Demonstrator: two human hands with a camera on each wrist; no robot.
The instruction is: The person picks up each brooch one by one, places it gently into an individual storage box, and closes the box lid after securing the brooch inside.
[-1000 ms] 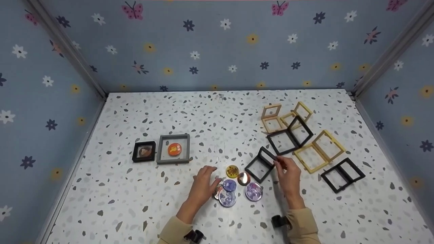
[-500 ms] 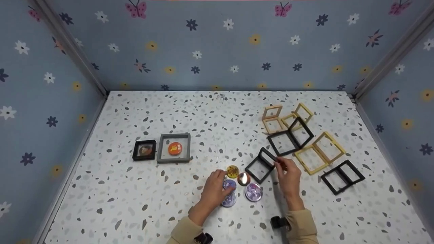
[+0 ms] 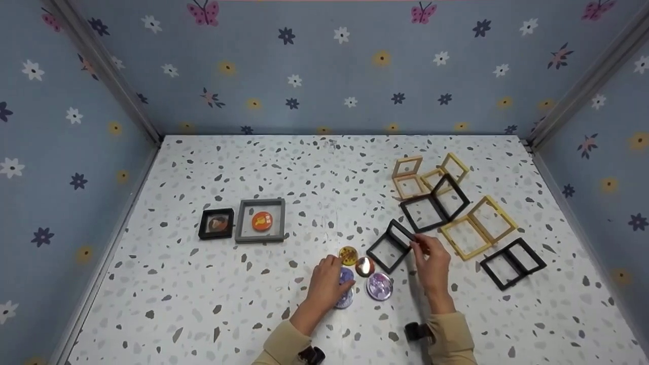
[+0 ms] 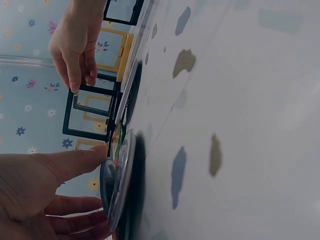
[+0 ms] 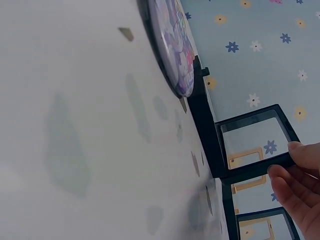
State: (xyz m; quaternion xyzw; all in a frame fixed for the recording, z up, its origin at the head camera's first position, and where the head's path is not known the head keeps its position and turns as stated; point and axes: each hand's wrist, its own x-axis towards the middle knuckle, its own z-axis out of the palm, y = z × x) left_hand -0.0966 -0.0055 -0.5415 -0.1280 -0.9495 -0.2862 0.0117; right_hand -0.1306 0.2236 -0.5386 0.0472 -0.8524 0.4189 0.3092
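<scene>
My left hand pinches a small blue-purple badge between thumb and fingers. That badge lies partly over a larger purple badge on the table. Over on the right, my right hand pinches the raised lid of a small black display frame, whose base stays on the table. Between the hands lie a yellow badge, a shiny red-brown badge and another round purple badge. The left hand covers whatever lies beneath its palm.
At left stand a small black frame with a badge inside and a grey frame around an orange badge. Several opened frames spread at right, including a black one, a yellow one and another black one. Patterned walls enclose the table.
My left hand has moved right over the badge pile and taken hold of the small blue-purple badge. The right hand keeps its pinch on the black frame's lid.
</scene>
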